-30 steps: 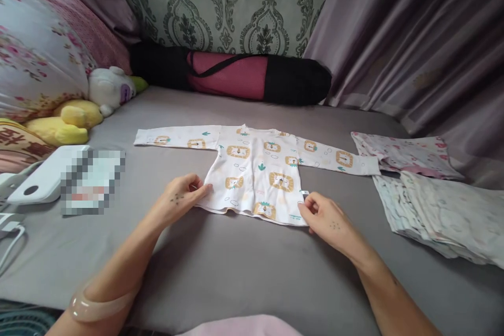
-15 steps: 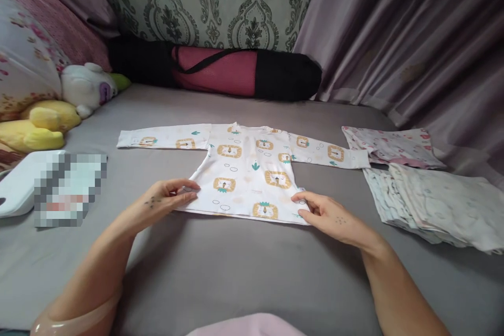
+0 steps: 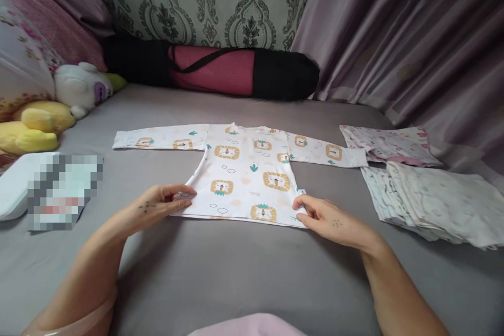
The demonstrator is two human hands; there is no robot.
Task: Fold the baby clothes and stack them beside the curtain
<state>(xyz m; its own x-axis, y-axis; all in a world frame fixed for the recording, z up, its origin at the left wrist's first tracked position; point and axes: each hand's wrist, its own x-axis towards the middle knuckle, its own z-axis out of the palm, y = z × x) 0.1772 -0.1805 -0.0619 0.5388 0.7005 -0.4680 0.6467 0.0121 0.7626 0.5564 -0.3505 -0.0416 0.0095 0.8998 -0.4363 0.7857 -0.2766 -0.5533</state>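
Note:
A small white long-sleeved shirt (image 3: pixel 246 173) with lion prints lies flat on the grey sheet, its sleeves stretched out to both sides and its neckline pointing away from me. My left hand (image 3: pixel 157 205) pinches the lower left corner between thumb and fingers. At the lower right corner, beside a small white tag (image 3: pixel 301 192), my right hand (image 3: pixel 328 219) grips the side edge in the same way. The hem runs between both hands, towards me.
To the right are folded white cloths (image 3: pixel 441 205) and a folded pink-patterned garment (image 3: pixel 388 143). A black and pink bag (image 3: pixel 212 69) lies along the wall. Plush toys (image 3: pixel 35 121), a white case (image 3: pixel 23 184) and a blurred packet (image 3: pixel 65 191) are on the left.
The view has shifted slightly, so most things appear a little further left. Both hands keep hold of the shirt's lower corners, and the shirt stays flat.

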